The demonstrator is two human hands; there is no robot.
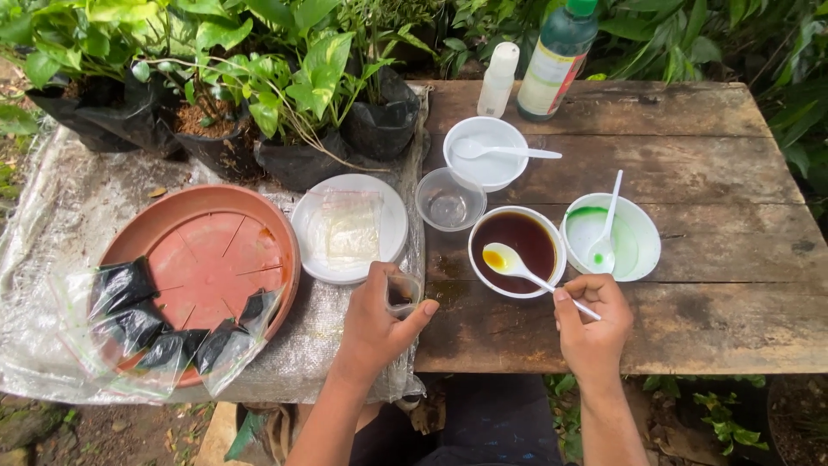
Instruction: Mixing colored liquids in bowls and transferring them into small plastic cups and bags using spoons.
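Observation:
My left hand (379, 324) grips a small clear plastic cup (403, 292) with a little dark liquid in it, held just left of a white bowl of dark brown liquid (517, 250). My right hand (591, 324) pinches the handle of a white plastic spoon (511, 261) whose scoop rests over the dark liquid and carries a yellowish drop. To the right stands a white bowl with green residue (634, 237) and a second spoon (604, 233) in it.
A white plate with a clear bag (349, 226), an empty clear cup (448, 200), a white bowl with a spoon (487, 151), a small white bottle (498, 79) and a green bottle (556, 56) stand on the wooden table (724, 173). A terracotta saucer (203, 259) with black-filled bags and potted plants (293, 95) lie left.

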